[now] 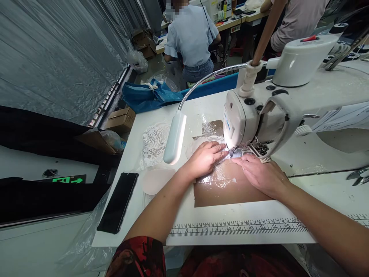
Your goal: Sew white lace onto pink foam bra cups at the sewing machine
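Note:
My left hand (208,157) lies flat with its fingers stretched out on white lace fabric (198,143), just left of the sewing machine's (239,119) needle area. From the right, my right hand (259,173) rests on the work, its forefinger stretched toward the presser foot. A bright lamp light falls on the spot between both hands. Under them, brown tape or sheet (225,192) with a glossy clear layer covers part of the machine bed. The fabric edge at the needle is partly hidden by my fingers and the machine head.
A lamp (175,138) on a bent metal neck hangs left of the machine. White lace pieces (155,144), a pale round pad (157,181) and a black phone (118,202) lie on the left. A printed ruler (236,227) runs along the front; snips (359,176) lie right. A person (190,38) sits beyond.

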The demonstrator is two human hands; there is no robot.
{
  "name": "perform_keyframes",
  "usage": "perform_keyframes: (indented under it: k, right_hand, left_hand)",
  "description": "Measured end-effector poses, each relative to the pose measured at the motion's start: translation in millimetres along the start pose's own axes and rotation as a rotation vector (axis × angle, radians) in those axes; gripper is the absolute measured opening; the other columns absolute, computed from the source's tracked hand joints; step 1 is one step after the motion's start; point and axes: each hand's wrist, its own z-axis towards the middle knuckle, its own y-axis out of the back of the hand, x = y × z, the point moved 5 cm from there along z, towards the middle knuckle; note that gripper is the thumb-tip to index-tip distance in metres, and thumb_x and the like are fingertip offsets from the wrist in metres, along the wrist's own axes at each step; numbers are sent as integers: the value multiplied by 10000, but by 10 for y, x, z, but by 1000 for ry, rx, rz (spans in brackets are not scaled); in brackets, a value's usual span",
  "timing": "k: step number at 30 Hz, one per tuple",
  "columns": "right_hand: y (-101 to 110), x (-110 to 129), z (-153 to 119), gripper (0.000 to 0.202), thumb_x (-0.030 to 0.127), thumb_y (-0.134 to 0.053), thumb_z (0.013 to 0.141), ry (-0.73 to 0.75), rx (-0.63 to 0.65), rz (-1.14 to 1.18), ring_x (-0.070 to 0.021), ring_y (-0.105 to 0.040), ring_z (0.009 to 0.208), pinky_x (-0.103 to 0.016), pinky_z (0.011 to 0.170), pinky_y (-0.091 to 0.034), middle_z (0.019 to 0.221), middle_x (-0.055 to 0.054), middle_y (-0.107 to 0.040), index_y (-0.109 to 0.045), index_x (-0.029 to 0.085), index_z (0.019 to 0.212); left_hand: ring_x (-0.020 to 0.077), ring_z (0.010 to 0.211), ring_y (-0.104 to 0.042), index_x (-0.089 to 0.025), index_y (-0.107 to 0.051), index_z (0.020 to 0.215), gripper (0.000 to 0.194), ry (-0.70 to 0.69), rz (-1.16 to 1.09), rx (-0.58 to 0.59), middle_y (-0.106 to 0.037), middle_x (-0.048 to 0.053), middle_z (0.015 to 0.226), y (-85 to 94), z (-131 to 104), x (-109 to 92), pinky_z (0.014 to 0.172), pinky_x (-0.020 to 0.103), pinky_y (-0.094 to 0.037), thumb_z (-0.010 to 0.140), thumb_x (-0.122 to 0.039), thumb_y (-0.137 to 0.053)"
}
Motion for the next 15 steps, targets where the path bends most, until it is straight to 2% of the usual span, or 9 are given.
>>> perform_keyframes:
  k: [6, 15]
  right_hand:
    - [17, 8, 6, 459, 109, -412, 840, 21, -29, 33, -141, -532, 637, -250, 527, -343, 891, -30, -694, -691, 266, 1168]
    - [8, -5, 4, 453, 122, -417, 845, -3, 28, 25, -143, -540, 621, -255, 519, -359, 944, -54, -702, -690, 237, 1188]
  left_hand:
    - [281, 1175, -501, -157, -562, 1296, 418, 8, 13, 1, -624, 134, 1242, 1, -7, -11, 927, 428, -437, 883, -124, -502]
    - [281, 1174, -498, -167, -556, 1318, 429, 12, 35, -1, -600, 121, 1301, -19, -12, 0, 918, 419, -441, 895, -141, -491]
